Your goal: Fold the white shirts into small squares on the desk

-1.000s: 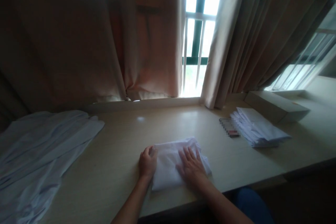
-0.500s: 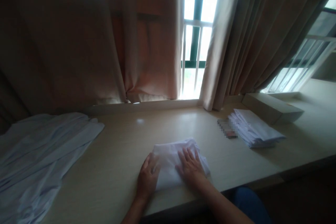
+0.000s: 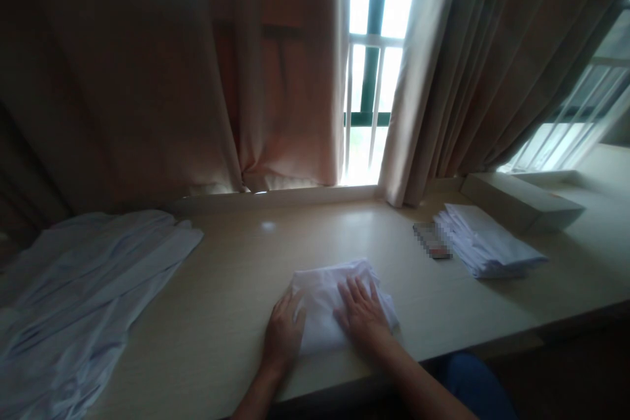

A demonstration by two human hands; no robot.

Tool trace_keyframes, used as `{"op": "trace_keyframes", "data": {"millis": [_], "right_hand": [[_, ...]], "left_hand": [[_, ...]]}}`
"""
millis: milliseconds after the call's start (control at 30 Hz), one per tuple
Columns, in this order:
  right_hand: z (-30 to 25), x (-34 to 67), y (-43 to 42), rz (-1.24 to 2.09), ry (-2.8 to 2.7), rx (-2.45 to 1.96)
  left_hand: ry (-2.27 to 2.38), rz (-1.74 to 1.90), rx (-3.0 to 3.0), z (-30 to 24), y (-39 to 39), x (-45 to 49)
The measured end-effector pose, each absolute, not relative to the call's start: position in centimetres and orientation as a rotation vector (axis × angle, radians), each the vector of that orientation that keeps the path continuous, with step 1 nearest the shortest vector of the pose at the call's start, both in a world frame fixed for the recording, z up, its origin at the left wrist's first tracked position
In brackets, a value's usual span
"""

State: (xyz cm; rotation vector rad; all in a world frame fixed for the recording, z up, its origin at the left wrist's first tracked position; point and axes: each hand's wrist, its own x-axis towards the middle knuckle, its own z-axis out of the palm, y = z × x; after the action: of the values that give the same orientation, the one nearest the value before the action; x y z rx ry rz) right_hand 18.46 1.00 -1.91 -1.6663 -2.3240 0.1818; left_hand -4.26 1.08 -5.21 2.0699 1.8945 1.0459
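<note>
Two hands press flat, fingers spread, on one folded white cloth (image 3: 325, 302) near the counter (image 3: 236, 275) front edge: left hand (image 3: 284, 335), right hand (image 3: 361, 315). One loose white pile (image 3: 83, 289) lies left; one folded stack (image 3: 487, 243) and one box (image 3: 522, 200) right.

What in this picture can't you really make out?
Head view only:
1. The small flat thing beside the stack of folded cloths: blurred over, unreadable.
2. The folded white cloth: near part covered by the left hand and right hand.
3. The loose white fabric: cut off by the left and bottom edges.
</note>
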Motion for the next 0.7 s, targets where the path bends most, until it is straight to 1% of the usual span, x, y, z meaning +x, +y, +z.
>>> {"op": "trace_keyframes", "data": {"millis": [267,400,500,700], "right_hand": [[-1.8,18.6,1.5,0.239,-2.338,-1.67],[-0.8,17.8,2.0,0.197,-2.32,-1.663],[0.1,16.0,2.2,0.184,-2.331,-1.558],[1.2,11.7,3.4,0.276,-2.41,-1.3]], "left_hand": [[1.885,1.048,2.02,-4.7,1.0,-4.2],[1.86,1.085,1.972,-4.6,1.0,-4.1],[1.844,1.132,1.913,-4.7,1.0,-4.1],[1.794,1.257,1.65,-4.4,0.6,-4.3]]}}
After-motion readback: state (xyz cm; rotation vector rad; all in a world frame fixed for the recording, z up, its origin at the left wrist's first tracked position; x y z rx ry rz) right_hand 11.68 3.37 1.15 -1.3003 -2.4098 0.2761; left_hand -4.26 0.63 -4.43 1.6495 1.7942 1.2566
